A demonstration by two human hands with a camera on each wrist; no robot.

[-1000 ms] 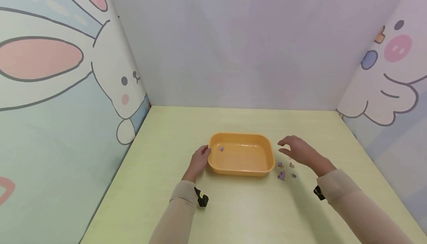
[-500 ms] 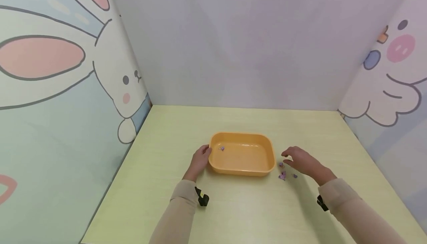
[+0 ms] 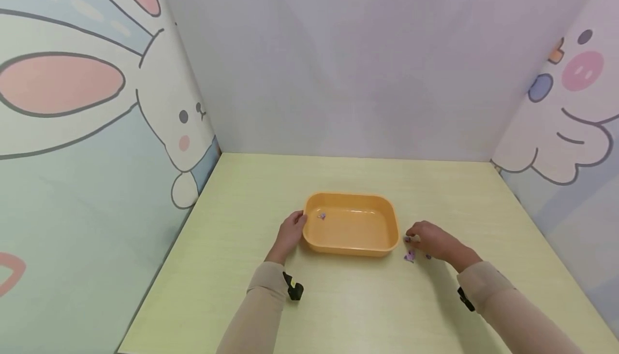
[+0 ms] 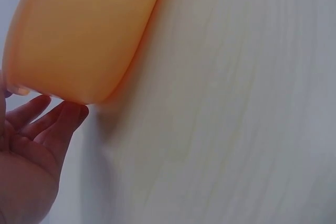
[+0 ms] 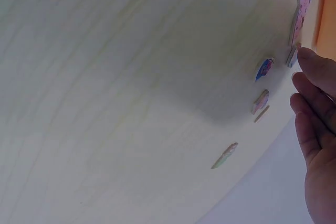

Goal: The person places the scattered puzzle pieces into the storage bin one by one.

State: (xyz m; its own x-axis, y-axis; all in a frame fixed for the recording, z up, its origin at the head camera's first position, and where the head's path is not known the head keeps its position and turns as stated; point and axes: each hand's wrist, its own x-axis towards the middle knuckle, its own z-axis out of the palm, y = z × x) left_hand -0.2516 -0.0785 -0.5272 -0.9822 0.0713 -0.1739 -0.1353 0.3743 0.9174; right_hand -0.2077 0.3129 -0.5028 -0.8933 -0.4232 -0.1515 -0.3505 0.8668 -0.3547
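Observation:
An orange tray [image 3: 350, 228] sits mid-table with one small purple flat piece [image 3: 322, 216] inside, near its left end. My left hand [image 3: 289, 233] holds the tray's left side; in the left wrist view its fingertips [image 4: 79, 111] meet the tray wall. Just right of the tray, my right hand [image 3: 432, 240] is low over several small flat printed cut-outs, its thumb and forefinger beside a small cut-out [image 3: 408, 239]. Seen from the right wrist, thumb and forefinger stand slightly apart, and the thumb tip overlaps a small cut-out [image 5: 292, 56]; contact cannot be told.
A larger purple cut-out [image 3: 410, 256] lies in front of the right hand. The right wrist view shows a blue-edged cut-out [image 5: 264, 69] and a greenish one [image 5: 224, 156] further off. A grey backdrop [image 3: 353, 64] and cartoon-printed side panels [image 3: 164, 101] enclose the pale table [image 3: 338, 311].
My right hand has come down and towards me onto the cut-outs, covering some of them. The left hand stays at the tray, and the tray has not moved noticeably.

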